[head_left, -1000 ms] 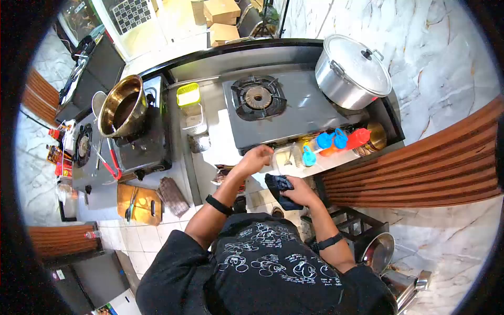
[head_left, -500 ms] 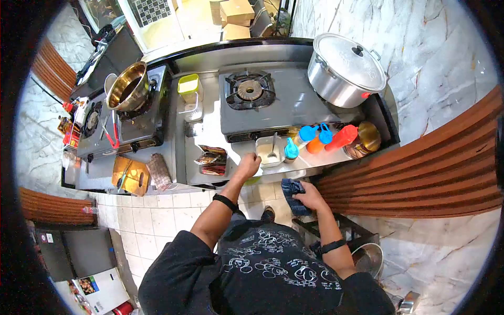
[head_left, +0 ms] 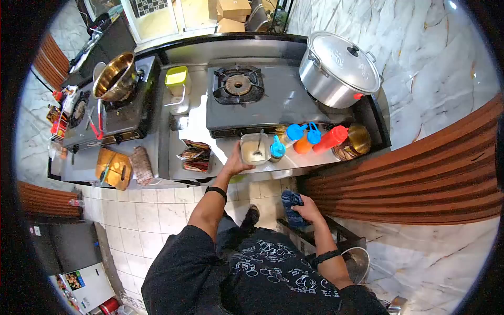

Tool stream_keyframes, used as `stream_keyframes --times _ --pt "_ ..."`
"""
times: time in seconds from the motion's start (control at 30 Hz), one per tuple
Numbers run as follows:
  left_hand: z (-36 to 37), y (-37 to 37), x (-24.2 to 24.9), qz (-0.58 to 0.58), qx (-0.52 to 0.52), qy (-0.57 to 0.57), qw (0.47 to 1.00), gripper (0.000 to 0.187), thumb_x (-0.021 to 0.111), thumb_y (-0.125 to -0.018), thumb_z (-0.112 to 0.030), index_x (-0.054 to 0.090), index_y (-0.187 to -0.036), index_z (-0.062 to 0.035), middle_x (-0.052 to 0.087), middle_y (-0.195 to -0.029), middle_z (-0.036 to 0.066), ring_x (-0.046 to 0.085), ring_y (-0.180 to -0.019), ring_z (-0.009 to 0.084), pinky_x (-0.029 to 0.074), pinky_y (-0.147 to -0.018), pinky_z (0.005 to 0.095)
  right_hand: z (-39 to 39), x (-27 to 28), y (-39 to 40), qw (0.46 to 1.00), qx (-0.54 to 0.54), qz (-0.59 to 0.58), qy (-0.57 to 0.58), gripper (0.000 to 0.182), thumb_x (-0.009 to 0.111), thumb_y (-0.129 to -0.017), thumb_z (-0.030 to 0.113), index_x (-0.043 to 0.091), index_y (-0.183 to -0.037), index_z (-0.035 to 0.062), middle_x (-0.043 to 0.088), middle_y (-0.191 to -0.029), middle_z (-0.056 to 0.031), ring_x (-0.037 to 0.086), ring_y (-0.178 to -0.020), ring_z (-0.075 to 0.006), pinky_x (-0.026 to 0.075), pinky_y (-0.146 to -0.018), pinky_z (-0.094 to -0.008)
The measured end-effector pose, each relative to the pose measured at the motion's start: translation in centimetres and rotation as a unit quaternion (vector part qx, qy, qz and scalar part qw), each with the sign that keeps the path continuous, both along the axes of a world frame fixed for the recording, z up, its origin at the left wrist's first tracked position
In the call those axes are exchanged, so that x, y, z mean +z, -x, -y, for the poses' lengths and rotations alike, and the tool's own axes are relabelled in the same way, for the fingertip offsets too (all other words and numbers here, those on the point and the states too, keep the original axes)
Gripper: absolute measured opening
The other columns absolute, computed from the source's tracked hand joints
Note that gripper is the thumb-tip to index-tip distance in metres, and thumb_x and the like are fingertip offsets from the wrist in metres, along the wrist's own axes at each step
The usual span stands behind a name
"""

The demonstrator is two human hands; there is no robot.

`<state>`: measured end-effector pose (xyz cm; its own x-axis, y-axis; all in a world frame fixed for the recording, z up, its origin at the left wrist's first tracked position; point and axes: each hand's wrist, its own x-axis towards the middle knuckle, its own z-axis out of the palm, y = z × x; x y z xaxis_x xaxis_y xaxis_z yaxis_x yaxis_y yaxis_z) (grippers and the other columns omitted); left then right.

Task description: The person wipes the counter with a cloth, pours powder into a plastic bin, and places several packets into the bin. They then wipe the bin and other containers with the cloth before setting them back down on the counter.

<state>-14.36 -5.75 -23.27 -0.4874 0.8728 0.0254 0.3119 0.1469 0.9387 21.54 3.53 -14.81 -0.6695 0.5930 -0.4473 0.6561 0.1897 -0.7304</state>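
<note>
My left hand (head_left: 235, 163) grips the left side of a clear square plastic container (head_left: 255, 162) at the counter's front edge. White contents lie inside it, with a metal spoon (head_left: 259, 144) leaning in them. Just right of the container stands a small bottle with a light-blue cap (head_left: 277, 149). My right hand (head_left: 308, 209) is closed on a folded dark-blue cloth (head_left: 292, 207), held below the counter edge and apart from it.
Squeeze bottles, one orange (head_left: 305, 144) and one red (head_left: 329, 140), stand to the right. Behind are a gas stove (head_left: 278, 105) and a large lidded pot (head_left: 336, 73). Packets in a holder (head_left: 195, 157), a cutting board (head_left: 113, 169) and a golden pan (head_left: 113, 79) are leftward.
My left hand has moved from above the container's left corner to its side and now grips it. The view has shifted slightly. My right hand still holds the cloth.
</note>
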Motion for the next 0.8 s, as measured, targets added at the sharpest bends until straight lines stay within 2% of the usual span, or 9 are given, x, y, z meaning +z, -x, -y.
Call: stream_keyframes --times 0.1,0.13,0.2,0.37,0.43,0.5,0.57,0.7,0.8 --pt "0.0 -1.2 4.7 -0.062 0.015 0.047 0.997 0.113 0.090 -0.044 -0.032 0.031 -0.135 -0.0005 0.047 -0.128 0.023 0.046 -0.120 0.0394 0.039 -0.103 0.0422 -0.1 -0.8 -1.5 0.999 -0.048 0.017 0.002 0.043 0.074 -0.071 0.015 0.062 -0.110 0.0006 0.068 -0.099 -0.0159 0.065 -0.091 -0.0261 0.048 -0.086 -0.0359" --pt "0.0 -1.6 4.1 -0.061 0.017 0.048 0.997 0.113 0.090 -0.044 -0.032 0.031 -0.135 -0.0005 0.047 -0.128 0.023 0.046 -0.120 0.0394 0.039 -0.103 0.0422 0.2 2.4 -0.6 0.999 -0.030 0.024 0.026 0.041 0.069 -0.075 0.003 0.061 -0.115 0.0018 0.069 -0.096 -0.0063 0.062 -0.084 -0.0152 0.049 -0.081 -0.0311" --pt "0.3 -2.6 2.5 -0.172 0.043 0.056 0.982 0.109 0.088 -0.045 -0.032 0.033 -0.134 -0.0004 0.051 -0.120 0.022 0.048 -0.116 0.0406 0.040 -0.100 0.0440 -0.1 2.2 -0.1 0.997 -0.044 0.013 0.057 0.041 0.069 -0.076 0.003 0.061 -0.115 0.0017 0.069 -0.095 -0.0063 0.062 -0.084 -0.0152 0.049 -0.081 -0.0310" --pt "1.0 -4.2 2.2 -0.147 0.027 0.014 0.989 0.106 0.088 -0.047 -0.031 0.031 -0.133 -0.0004 0.050 -0.121 0.021 0.051 -0.114 0.0374 0.040 -0.101 0.0426 -0.3 1.2 2.7 0.988 -0.111 -0.064 0.085 0.040 0.071 -0.073 0.007 0.061 -0.112 0.0019 0.069 -0.094 -0.0112 0.063 -0.083 -0.0184 0.049 -0.080 -0.0324" --pt "1.1 -3.8 -1.5 0.131 0.052 -0.062 0.988 0.106 0.089 -0.048 -0.026 0.028 -0.132 -0.0026 0.050 -0.121 0.019 0.053 -0.112 0.0323 0.042 -0.099 0.0387 0.3 3.3 4.9 0.992 -0.106 -0.040 0.059 0.041 0.071 -0.075 0.008 0.060 -0.114 0.0012 0.069 -0.097 -0.0114 0.064 -0.087 -0.0194 0.049 -0.083 -0.0323" --pt "3.4 -4.6 6.6 0.043 0.082 0.010 0.996 0.102 0.088 -0.052 -0.021 0.025 -0.130 -0.0041 0.051 -0.119 0.015 0.054 -0.109 0.0285 0.042 -0.099 0.0363 0.8 2.5 6.3 0.983 -0.146 -0.108 -0.024 0.039 0.069 -0.078 0.009 0.059 -0.115 0.0001 0.068 -0.098 -0.0113 0.064 -0.090 -0.0207 0.048 -0.085 -0.0325" --pt "4.9 -4.8 8.5 0.065 0.114 -0.007 0.991 0.098 0.087 -0.055 -0.019 0.026 -0.130 -0.0048 0.050 -0.117 0.014 0.053 -0.111 0.0291 0.042 -0.099 0.0374 2.1 4.8 8.7 0.983 -0.155 -0.085 -0.046 0.041 0.068 -0.081 0.011 0.057 -0.119 0.0008 0.068 -0.103 -0.0116 0.064 -0.096 -0.0212 0.047 -0.089 -0.0331" --pt "6.6 -5.9 13.3 0.085 0.070 -0.090 0.990 0.098 0.088 -0.056 -0.024 0.028 -0.132 -0.0074 0.046 -0.125 0.014 0.047 -0.118 0.0270 0.039 -0.101 0.0373 3.2 2.9 12.6 0.918 -0.084 -0.382 -0.062 0.045 0.060 -0.091 0.017 0.047 -0.131 -0.0009 0.057 -0.125 -0.0124 0.052 -0.115 -0.0186 0.039 -0.099 -0.0318" --pt "8.2 -4.8 16.1 0.035 0.042 -0.106 0.993 0.106 0.088 -0.053 -0.029 0.028 -0.137 -0.0069 0.046 -0.125 0.013 0.047 -0.118 0.0245 0.038 -0.101 0.0364 4.6 8.6 14.6 0.922 -0.067 -0.369 -0.094 0.044 0.057 -0.094 0.017 0.044 -0.134 0.0005 0.053 -0.129 -0.0102 0.049 -0.118 -0.0176 0.037 -0.101 -0.0312"
